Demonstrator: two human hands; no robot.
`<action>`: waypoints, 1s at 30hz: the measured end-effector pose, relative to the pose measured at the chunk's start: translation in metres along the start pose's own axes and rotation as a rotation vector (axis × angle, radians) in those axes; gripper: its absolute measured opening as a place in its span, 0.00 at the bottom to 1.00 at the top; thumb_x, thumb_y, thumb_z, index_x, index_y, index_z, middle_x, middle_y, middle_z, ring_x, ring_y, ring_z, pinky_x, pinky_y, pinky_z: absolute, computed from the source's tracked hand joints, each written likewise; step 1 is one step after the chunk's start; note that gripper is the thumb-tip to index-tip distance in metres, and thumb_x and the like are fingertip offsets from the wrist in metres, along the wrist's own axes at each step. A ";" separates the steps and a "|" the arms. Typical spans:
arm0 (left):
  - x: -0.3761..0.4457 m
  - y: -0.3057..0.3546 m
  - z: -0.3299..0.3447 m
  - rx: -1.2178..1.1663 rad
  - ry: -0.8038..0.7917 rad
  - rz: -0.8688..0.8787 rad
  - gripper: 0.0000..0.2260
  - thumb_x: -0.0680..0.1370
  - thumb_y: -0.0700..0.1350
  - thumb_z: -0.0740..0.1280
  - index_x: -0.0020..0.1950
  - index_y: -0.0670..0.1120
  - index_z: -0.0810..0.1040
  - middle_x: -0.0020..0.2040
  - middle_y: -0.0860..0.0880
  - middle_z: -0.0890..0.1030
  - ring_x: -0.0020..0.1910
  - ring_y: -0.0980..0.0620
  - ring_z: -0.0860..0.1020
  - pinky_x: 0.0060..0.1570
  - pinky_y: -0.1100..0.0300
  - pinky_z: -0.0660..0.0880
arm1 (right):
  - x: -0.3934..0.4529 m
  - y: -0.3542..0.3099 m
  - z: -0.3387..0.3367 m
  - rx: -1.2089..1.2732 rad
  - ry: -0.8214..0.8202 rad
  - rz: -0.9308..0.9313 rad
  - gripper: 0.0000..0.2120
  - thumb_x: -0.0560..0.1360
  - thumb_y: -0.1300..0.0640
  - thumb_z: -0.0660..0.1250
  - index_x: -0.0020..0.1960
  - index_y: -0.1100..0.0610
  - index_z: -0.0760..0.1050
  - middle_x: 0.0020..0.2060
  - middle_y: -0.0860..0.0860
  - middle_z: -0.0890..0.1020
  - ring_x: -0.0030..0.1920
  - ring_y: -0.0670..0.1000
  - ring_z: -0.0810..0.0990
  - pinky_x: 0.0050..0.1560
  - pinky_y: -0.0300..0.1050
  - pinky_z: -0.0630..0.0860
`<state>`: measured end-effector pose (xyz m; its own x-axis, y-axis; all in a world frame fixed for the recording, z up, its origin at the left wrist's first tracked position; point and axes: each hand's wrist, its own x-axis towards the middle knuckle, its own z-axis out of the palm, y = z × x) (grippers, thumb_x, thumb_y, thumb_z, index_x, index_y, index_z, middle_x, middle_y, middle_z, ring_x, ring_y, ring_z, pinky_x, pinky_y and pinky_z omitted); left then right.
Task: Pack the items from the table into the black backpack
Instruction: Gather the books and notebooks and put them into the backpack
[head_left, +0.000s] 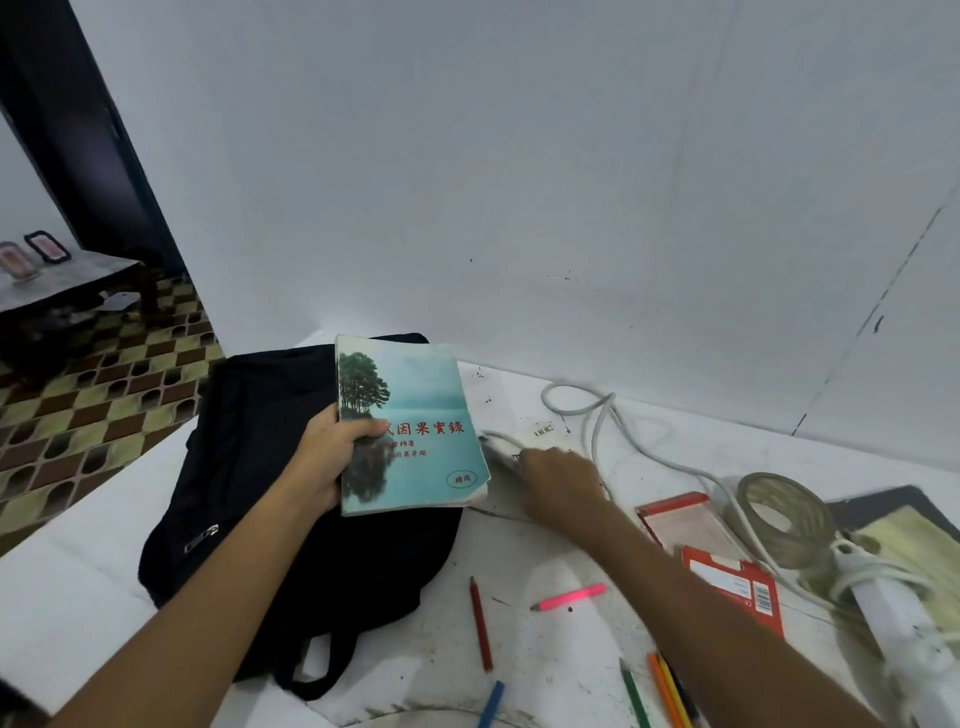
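Just above the black backpack (291, 493), which lies flat on the white table (78, 561), the left hand (324, 457) grips a teal book (410, 431) by its spine. Right hand (558, 480) rests blurred on a white cable (613, 415); its grip cannot be told.

Two bare forearms in view, entering from the near edge of the scene. No sleeves, cuffs or gloves visible on either arm. No watch, band or bracelet at either wrist. Left hand (332, 457): bare, no rings seen on the thumb or on the fingers that show. Right hand (558, 483): bare, seen from the back, slightly blurred; fingers too smeared to tell detail. Nails not legible on either side.
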<state>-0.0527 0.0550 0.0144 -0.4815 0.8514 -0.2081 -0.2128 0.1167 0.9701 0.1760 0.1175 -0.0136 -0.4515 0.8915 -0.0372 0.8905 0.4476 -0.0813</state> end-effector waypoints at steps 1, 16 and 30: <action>-0.001 0.000 -0.001 -0.007 0.004 -0.004 0.07 0.73 0.31 0.68 0.46 0.40 0.75 0.43 0.41 0.81 0.37 0.44 0.80 0.33 0.53 0.79 | 0.004 0.010 -0.008 0.116 0.006 0.045 0.13 0.76 0.57 0.60 0.59 0.57 0.73 0.55 0.56 0.79 0.57 0.59 0.78 0.50 0.47 0.72; -0.008 -0.031 -0.009 -0.032 0.021 -0.058 0.20 0.72 0.28 0.67 0.61 0.42 0.69 0.52 0.40 0.80 0.46 0.41 0.81 0.42 0.49 0.79 | -0.018 0.003 -0.094 0.741 0.340 0.119 0.12 0.68 0.65 0.63 0.47 0.57 0.81 0.37 0.52 0.82 0.36 0.53 0.78 0.33 0.41 0.69; -0.005 -0.053 -0.020 -0.160 -0.062 -0.129 0.16 0.79 0.40 0.64 0.66 0.42 0.72 0.54 0.42 0.83 0.49 0.46 0.83 0.48 0.54 0.78 | -0.025 -0.152 -0.012 0.232 0.070 -0.354 0.12 0.74 0.55 0.62 0.54 0.59 0.77 0.48 0.56 0.81 0.50 0.59 0.79 0.43 0.45 0.65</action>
<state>-0.0561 0.0343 -0.0383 -0.3892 0.8652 -0.3162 -0.4036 0.1484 0.9028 0.0524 0.0283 0.0118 -0.7150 0.6919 0.1003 0.6416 0.7063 -0.2992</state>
